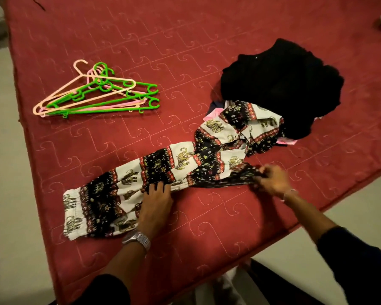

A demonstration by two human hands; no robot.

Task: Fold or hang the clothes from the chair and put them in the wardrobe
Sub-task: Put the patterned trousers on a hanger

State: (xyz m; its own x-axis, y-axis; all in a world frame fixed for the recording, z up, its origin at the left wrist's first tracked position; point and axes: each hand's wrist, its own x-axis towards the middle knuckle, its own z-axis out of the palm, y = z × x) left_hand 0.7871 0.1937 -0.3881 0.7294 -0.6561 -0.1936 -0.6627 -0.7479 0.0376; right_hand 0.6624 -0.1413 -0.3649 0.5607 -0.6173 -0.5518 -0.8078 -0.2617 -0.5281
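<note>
Red quilted bedcover (185, 51) lies under everything here. Your elephant-print trousers (163, 170) stretch across it, one leg running from the cuff at lower left up toward the pile of dark clothes (282, 89), their far end tucked against that pile. Your left hand (155, 201) rests flat on the leg, fingers straight and spread, pressing the cloth down. Your right hand (273, 180) pinches the dark waistband end, fingers curled round the fabric. A bunch of green and pink hangers (97, 93) lies well apart, up left.
</note>
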